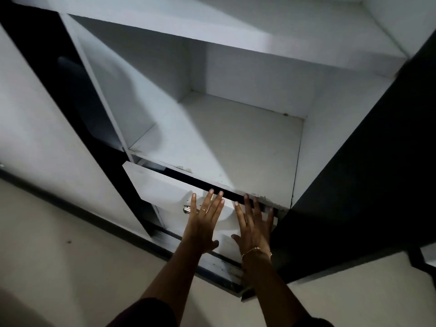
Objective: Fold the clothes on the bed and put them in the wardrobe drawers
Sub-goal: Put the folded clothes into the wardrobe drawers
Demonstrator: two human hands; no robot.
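A white wardrobe drawer (162,185) sits low in the open wardrobe, with a thin dark gap along its top edge. My left hand (204,223) lies flat on the drawer front, fingers straight and spread, beside a metal handle (187,210). My right hand (253,228) presses flat on the same front further right, its fingertips at the dark gap. Neither hand holds anything. No clothes or bed are in view.
Above the drawer is a bare white shelf (236,147) with another shelf board (212,31) overhead. A dark wardrobe door (365,185) stands open on the right. A white closed door panel (47,114) is on the left. Pale floor (70,267) lies below.
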